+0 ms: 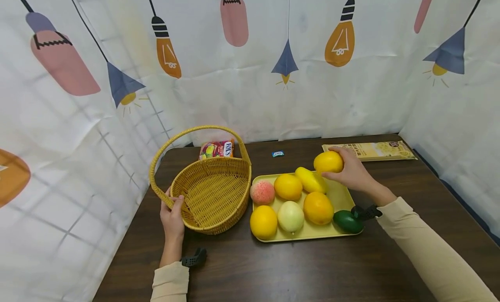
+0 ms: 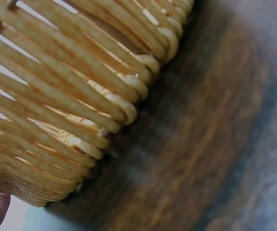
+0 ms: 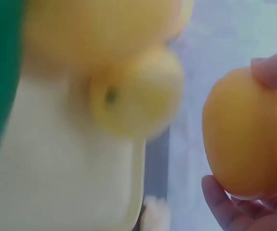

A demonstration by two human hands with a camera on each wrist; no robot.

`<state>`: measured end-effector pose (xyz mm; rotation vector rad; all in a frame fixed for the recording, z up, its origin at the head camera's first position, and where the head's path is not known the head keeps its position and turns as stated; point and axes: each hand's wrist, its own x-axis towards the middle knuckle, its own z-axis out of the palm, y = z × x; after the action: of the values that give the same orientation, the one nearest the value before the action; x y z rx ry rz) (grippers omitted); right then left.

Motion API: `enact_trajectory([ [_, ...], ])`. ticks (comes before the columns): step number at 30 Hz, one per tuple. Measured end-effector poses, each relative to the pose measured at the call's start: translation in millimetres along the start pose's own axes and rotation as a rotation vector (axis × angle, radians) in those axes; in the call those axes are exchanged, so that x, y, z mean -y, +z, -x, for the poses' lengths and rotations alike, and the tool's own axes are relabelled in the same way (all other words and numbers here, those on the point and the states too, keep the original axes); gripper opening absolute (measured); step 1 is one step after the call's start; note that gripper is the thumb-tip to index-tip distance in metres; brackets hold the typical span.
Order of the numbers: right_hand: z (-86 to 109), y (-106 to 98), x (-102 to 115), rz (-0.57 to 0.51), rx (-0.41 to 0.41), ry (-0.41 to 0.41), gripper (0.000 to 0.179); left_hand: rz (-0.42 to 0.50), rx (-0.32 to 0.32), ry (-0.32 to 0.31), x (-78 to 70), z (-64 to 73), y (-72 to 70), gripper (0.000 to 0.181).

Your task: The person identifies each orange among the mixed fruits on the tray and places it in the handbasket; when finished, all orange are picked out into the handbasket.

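In the head view my right hand [image 1: 355, 172] pinches a plump yellow fruit [image 1: 328, 162] above the back of a pale yellow tray [image 1: 340, 193]. Thumb and fingers sit on opposite sides of that fruit [image 3: 246, 134] in the right wrist view. The tray bears several oranges [image 1: 288, 187], a peach [image 1: 262, 192], a pale green round fruit [image 1: 291, 216], a long yellow fruit [image 1: 311, 179] and a dark green avocado-like fruit [image 1: 347, 221]. To the left, my left hand [image 1: 173, 215] grips the rim of a woven basket [image 1: 216, 193] with nothing inside.
Behind the basket lies a red candy bag [image 1: 216, 149] marked FOX'S. A small blue wrapped candy [image 1: 277, 154] is at the table's back. Flat yellow packaging [image 1: 375, 150] lies at the back right. A printed curtain [image 1: 254, 93] surrounds the dark table [image 1: 281, 271].
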<state>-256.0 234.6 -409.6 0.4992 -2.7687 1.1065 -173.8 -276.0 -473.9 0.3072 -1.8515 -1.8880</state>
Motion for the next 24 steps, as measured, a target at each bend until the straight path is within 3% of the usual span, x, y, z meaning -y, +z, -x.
enact_trajectory([
  [10,-10.0,35.1,69.0,-0.173,0.036,-0.085,0.078,-0.007,-0.029,0.043,2.1,-1.6,-1.2,0.048],
  [19,-20.7,77.9,124.5,-0.311,0.093,-0.162,0.079,-0.065,-0.008,0.076,-22.0,13.1,2.0,0.051],
  [24,-25.2,103.9,146.7,-0.372,0.123,-0.189,0.08,-0.07,-0.009,0.094,-25.0,15.3,1.1,0.049],
])
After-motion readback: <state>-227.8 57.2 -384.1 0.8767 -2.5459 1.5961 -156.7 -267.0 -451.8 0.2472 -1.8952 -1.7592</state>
